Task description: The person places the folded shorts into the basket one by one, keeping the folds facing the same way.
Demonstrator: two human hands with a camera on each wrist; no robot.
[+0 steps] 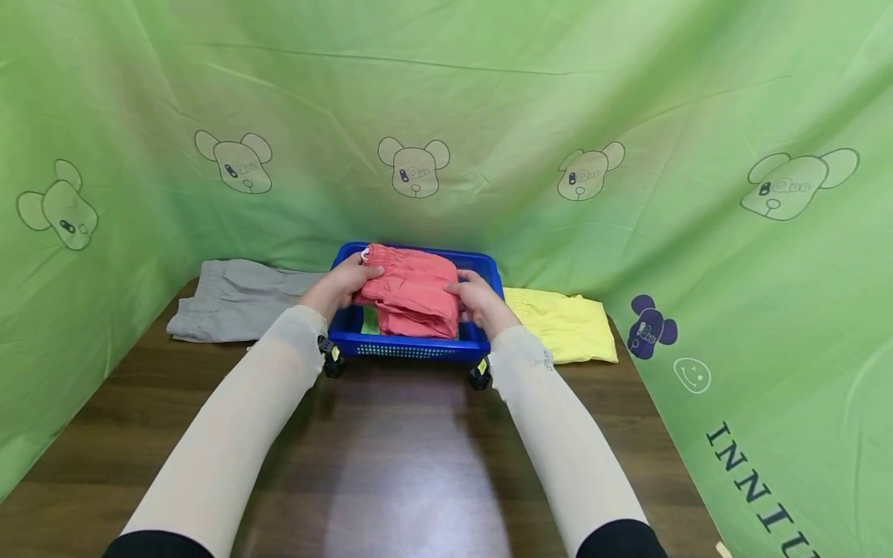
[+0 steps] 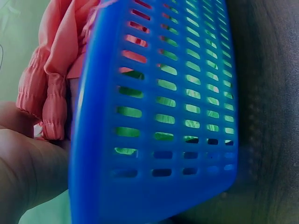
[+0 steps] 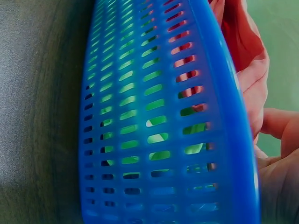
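Note:
Folded coral-red shorts (image 1: 412, 291) with a gathered elastic waistband are held over a blue plastic basket (image 1: 412, 348). My left hand (image 1: 343, 280) grips their left end near a white drawstring, thumb on top. At the opposite end my right hand (image 1: 477, 301) pinches the folded edge between thumb and fingers. In the left wrist view the elastic band of the shorts (image 2: 56, 100) hangs beside the basket rim (image 2: 88, 126). Green cloth (image 1: 370, 320) lies inside the basket beneath the shorts, and it shows through the slots in both wrist views.
Folded grey pants (image 1: 240, 302) lie on the wooden table (image 1: 412, 449) left of the basket. Folded yellow pants (image 1: 561, 324) lie to its right, partly behind my right arm. A green printed curtain (image 1: 488, 93) hangs close behind the basket and along both sides.

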